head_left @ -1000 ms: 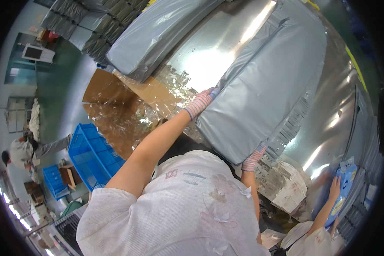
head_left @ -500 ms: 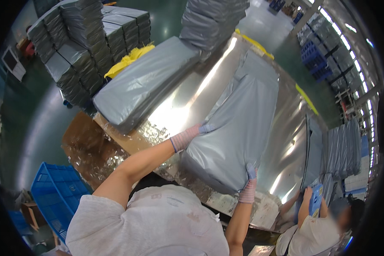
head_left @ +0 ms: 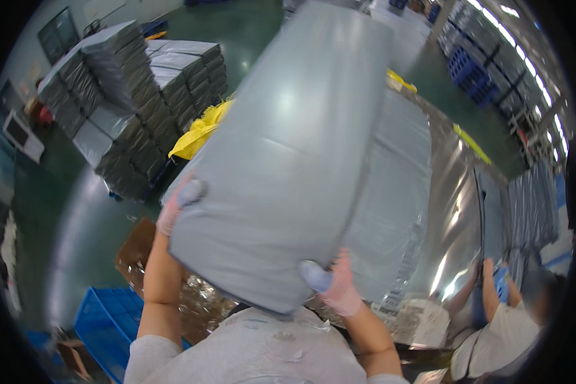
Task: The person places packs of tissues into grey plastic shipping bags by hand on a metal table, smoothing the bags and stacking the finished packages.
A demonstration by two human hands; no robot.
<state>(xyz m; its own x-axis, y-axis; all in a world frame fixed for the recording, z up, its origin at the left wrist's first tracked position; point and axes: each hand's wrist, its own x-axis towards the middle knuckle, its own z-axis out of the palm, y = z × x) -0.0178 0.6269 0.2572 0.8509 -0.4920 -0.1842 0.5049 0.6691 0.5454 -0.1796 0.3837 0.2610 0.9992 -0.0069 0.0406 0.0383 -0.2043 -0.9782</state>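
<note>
A long, flat bundle in grey plastic (head_left: 288, 147) is held up at a slant in front of me, its far end reaching over the back of the table. My left hand (head_left: 180, 203), in a striped glove with greyish fingertips, grips its left edge with the thumb on top. At the near right corner my gloved right hand (head_left: 338, 285) grips it the same way, the other fingers out of sight beneath. To the right of the raised bundle lies a grey plastic sheet or bag (head_left: 397, 192) on the shiny metal table (head_left: 451, 217), partly covered from view.
Stacks of grey bundles (head_left: 118, 83) stand at the far left, near yellow plastic (head_left: 201, 131). A blue crate (head_left: 105, 326) and a brown cardboard box (head_left: 137, 256) are at the near left. A co-worker (head_left: 505, 326) holds something blue at the right, beside hanging grey sheets (head_left: 534, 205).
The grey bundle has come up off the table and swung left, with both hands now on its near end and left edge. Grey plastic that lay beneath it is uncovered.
</note>
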